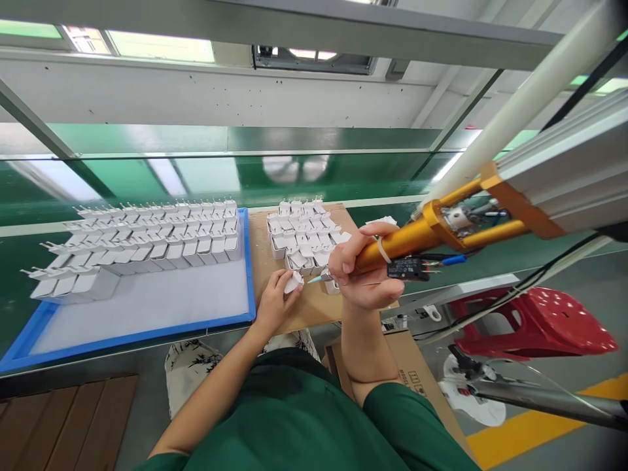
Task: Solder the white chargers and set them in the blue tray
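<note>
My left hand grips a small white piece between thumb and fingers, low over the cardboard sheet. Wrapped around a gold cylindrical glue dispenser, my right hand holds it slanted down to the left. Its pale blue nozzle tip points at the white piece; whether they touch I cannot tell. A small black switch sits on the dispenser's side. Just beyond my hands, a block of similar white pieces stands in rows on the cardboard.
To the left, a blue-rimmed tray bears rows of white box-like pieces with thin stems. The dispenser joins a metal arm at upper right. A red stool and a cardboard box stand below the bench.
</note>
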Motion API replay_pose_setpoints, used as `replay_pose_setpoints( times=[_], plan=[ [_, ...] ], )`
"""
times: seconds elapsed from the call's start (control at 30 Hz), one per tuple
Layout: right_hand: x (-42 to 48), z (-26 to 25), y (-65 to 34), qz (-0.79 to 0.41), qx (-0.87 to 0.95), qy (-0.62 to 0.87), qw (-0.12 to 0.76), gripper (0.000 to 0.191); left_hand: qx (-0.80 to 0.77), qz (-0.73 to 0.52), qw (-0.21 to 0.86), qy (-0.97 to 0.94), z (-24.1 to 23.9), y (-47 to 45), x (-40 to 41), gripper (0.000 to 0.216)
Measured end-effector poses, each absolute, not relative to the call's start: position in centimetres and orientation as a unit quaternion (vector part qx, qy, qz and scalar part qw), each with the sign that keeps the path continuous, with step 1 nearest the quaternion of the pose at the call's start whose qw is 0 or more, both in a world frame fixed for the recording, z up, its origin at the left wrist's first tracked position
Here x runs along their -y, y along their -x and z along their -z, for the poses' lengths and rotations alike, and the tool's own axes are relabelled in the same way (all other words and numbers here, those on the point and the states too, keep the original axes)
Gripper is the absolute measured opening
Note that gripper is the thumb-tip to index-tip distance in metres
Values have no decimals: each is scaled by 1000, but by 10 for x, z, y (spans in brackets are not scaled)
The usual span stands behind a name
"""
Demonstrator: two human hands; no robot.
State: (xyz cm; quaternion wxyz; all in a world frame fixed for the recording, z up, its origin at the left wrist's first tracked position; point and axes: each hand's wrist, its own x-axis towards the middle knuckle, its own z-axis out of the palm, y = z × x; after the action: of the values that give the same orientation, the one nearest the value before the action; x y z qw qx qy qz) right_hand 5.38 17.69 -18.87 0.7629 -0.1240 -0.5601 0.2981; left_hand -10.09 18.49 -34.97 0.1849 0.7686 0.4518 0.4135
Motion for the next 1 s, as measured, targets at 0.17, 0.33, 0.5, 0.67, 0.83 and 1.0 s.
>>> replay_pose_setpoints(
  times=[0.17,0.33,0.5,0.67,0.83,1.0],
  plan=[
    [-178,188,-54,-310,562,100,760,49,-451,-411,211,-764,345,102,-183,30],
    [-177,190,-54,-311,559,107,761,49,-460,-397,245,-755,334,100,-181,28],
    [-177,192,-54,-300,551,134,768,52,-485,-397,261,-734,332,95,-178,30],
    [-177,191,-54,-302,552,134,765,50,-492,-402,296,-714,331,91,-177,37],
    [-177,190,-53,-303,554,132,764,47,-489,-411,368,-676,332,89,-176,46],
    [-178,189,-51,-300,551,137,766,48,-489,-457,394,-629,335,90,-173,34]
  ],
)
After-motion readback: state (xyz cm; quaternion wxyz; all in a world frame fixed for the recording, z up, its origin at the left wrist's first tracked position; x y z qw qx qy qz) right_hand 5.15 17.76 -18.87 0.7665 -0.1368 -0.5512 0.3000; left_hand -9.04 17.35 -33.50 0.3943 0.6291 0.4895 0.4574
